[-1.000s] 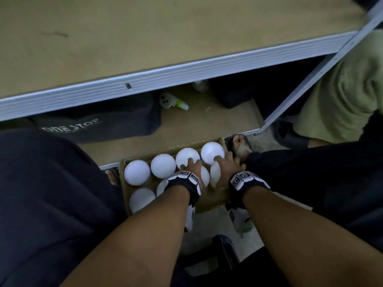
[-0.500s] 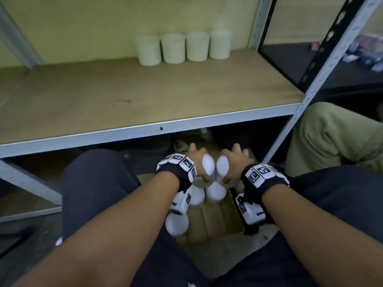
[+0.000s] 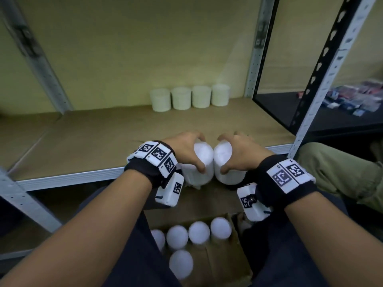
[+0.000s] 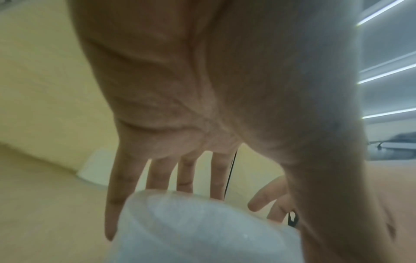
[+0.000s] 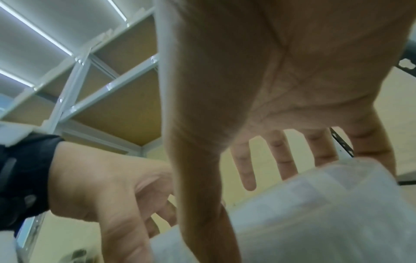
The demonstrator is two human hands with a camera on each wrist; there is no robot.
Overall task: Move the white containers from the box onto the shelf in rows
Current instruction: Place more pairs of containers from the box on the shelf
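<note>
My left hand (image 3: 191,151) grips a white container (image 3: 200,165) from above, fingers and thumb round its lid. Beside it my right hand (image 3: 233,151) grips a second white container (image 3: 227,164) the same way. Both containers hang side by side just above the front edge of the wooden shelf (image 3: 103,139). Each wrist view shows fingers spread down over a white container (image 4: 202,229) (image 5: 315,213). Several white containers (image 3: 189,97) stand in a row at the back of the shelf. Several more (image 3: 199,233) sit in the cardboard box (image 3: 223,259) on the floor below.
Grey metal uprights (image 3: 257,48) frame the shelf, and a black-and-white perforated post (image 3: 323,75) stands at the right. A dark neighbouring shelf (image 3: 331,117) holds small packets. Another person's green trouser leg (image 3: 339,170) is at the right. My dark-clothed knees flank the box.
Both hands have lifted their containers out of the box up to the shelf's front edge. My head has tilted up, so the back row sits lower in view.
</note>
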